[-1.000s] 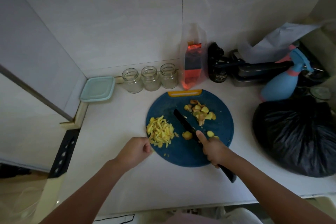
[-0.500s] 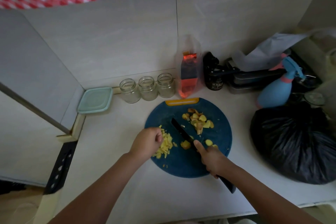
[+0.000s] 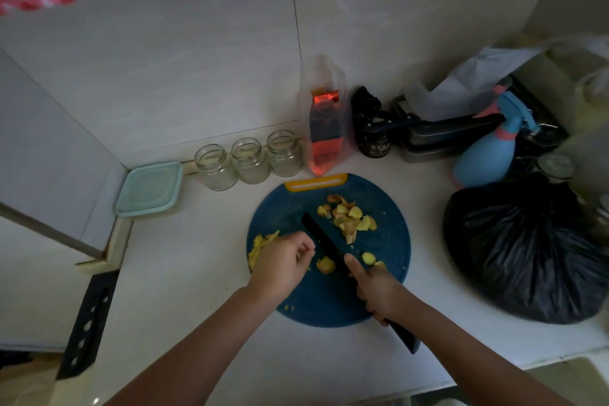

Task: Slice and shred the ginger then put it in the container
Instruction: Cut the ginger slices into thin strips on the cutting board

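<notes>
A round blue cutting board (image 3: 389,254) lies on the white counter. My right hand (image 3: 379,290) grips a black knife (image 3: 321,239), its blade lying flat on the board and pointing up-left. My left hand (image 3: 280,262), fingers curled, hovers over the pile of yellow shredded ginger (image 3: 258,245) on the board's left side and hides most of it. A ginger slice (image 3: 325,265) lies between my hands. A heap of peels and ginger chunks (image 3: 346,217) sits on the board's far side. A pale teal lidded container (image 3: 150,188) stands at the back left.
Three open glass jars (image 3: 248,160) line the wall behind the board. An orange packet (image 3: 324,132), a black jar (image 3: 374,138), a blue spray bottle (image 3: 484,155) and a black plastic bag (image 3: 527,247) crowd the right side. The counter's front edge runs below my arms.
My left hand moved right from the counter onto the board and now covers the shredded ginger. My right hand and the knife stayed put. The camera tilted up.
</notes>
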